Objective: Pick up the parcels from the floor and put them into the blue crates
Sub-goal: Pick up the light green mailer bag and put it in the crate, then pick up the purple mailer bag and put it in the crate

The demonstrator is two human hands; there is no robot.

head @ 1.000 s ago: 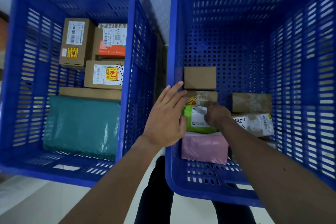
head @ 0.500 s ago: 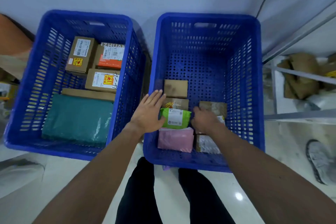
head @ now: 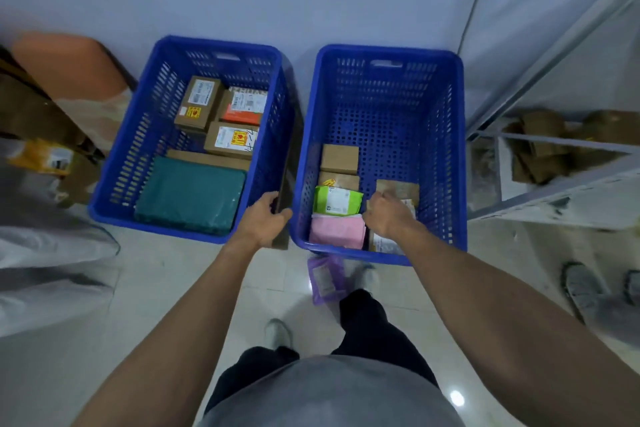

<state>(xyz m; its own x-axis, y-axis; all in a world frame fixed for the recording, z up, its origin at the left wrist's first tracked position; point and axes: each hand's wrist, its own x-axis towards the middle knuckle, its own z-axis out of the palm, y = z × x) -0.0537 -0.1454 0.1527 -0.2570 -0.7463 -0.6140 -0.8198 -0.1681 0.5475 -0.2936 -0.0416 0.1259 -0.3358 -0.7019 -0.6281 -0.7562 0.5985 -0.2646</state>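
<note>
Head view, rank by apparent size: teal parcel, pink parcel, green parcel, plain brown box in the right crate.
1. teal parcel, by far the largest.
2-3. pink parcel and green parcel: nearly alike, so not ranked.
4. plain brown box, the smallest, though not by much.

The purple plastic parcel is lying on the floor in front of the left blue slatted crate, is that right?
No. In the head view the purple plastic parcel lies on the floor in front of the right blue slatted crate, not the left blue slatted crate.
</note>
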